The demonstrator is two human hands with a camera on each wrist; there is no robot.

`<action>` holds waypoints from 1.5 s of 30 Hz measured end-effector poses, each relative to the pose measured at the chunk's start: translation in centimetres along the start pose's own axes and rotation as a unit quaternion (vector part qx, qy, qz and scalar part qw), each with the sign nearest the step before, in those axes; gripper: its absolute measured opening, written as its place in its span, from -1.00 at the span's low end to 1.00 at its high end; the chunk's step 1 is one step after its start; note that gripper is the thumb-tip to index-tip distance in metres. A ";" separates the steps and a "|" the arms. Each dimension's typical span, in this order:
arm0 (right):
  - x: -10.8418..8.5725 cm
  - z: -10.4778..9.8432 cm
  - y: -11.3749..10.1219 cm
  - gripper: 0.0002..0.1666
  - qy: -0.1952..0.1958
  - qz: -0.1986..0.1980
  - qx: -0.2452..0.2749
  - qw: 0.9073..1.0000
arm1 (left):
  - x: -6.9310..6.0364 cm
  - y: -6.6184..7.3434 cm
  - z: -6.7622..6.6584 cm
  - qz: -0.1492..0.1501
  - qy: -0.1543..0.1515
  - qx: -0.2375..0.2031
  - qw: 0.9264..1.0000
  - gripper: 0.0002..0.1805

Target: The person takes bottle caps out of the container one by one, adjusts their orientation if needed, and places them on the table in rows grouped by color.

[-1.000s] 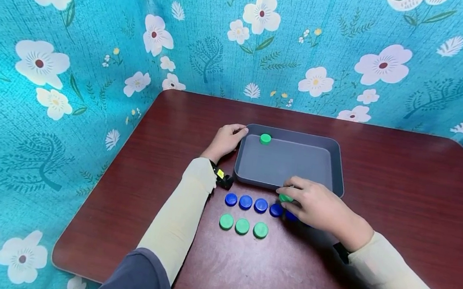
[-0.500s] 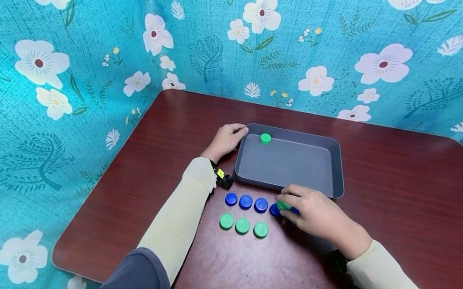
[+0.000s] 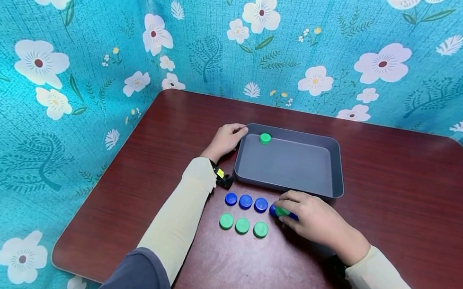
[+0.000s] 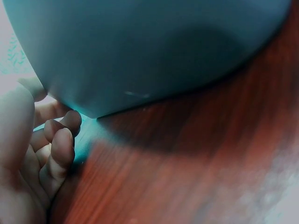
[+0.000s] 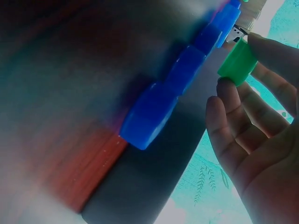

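Observation:
At the left end of the dark grey tray (image 3: 297,168), my left hand (image 3: 225,141) grips its rim near the far corner; the left wrist view shows the thumb and fingers (image 4: 60,151) by the tray's outer wall. My right hand (image 3: 319,221) pinches a green bottle cap (image 5: 239,61) between thumb and fingertips, over the right part of a row of blue caps (image 3: 245,202), partly hiding those. Several of these blue caps (image 5: 149,114) stand in line in the right wrist view. Inside the tray, by its far left corner, lies one green cap (image 3: 265,139).
Three green caps (image 3: 242,226) lie in a row on the near side of the blue ones. Everything rests on a reddish-brown table (image 3: 402,192) with rounded corners. A blue flowered curtain (image 3: 294,42) hangs behind it and on the left.
My right hand has come a little nearer to me, away from the tray's front edge, lowering the green bottle cap over the blue row. The left hand and the tray have stayed still.

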State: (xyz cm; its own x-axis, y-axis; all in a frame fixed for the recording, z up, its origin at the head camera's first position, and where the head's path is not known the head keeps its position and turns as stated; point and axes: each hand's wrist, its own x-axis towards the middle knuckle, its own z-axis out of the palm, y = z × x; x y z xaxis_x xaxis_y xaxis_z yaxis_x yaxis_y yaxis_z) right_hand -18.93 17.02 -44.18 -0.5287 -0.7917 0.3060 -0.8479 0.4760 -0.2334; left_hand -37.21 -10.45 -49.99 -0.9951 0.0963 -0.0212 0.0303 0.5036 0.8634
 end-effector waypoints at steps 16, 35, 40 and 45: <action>-0.5 0.3 -0.7 -0.62 -0.024 0.005 -0.001 1.000 | -0.1 -0.2 -0.3 0.005 -0.002 -0.007 1.000 -0.51; -0.7 0.7 -1.8 -0.66 -0.013 -0.012 0.010 1.000 | -0.2 -0.1 -0.2 -0.001 -0.007 -0.012 1.000 -0.52; -0.9 0.7 -2.0 -0.66 -0.032 0.000 0.012 0.999 | -0.1 -0.2 -0.1 0.001 -0.009 -0.013 1.000 -0.52; -0.9 0.8 -2.1 -0.67 -0.031 0.002 0.013 0.999 | 0.0 -0.2 -0.1 0.003 -0.008 -0.011 1.000 -0.52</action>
State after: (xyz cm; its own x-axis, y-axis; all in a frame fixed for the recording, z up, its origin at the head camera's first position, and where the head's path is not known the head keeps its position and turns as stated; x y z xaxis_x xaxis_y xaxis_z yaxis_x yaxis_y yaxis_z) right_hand -16.66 16.48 -44.70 -0.5275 -0.8129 0.2470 -0.8444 0.4694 -0.2583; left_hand -37.23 -10.66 -50.10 -0.9933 0.1130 -0.0238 0.0342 0.4843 0.8742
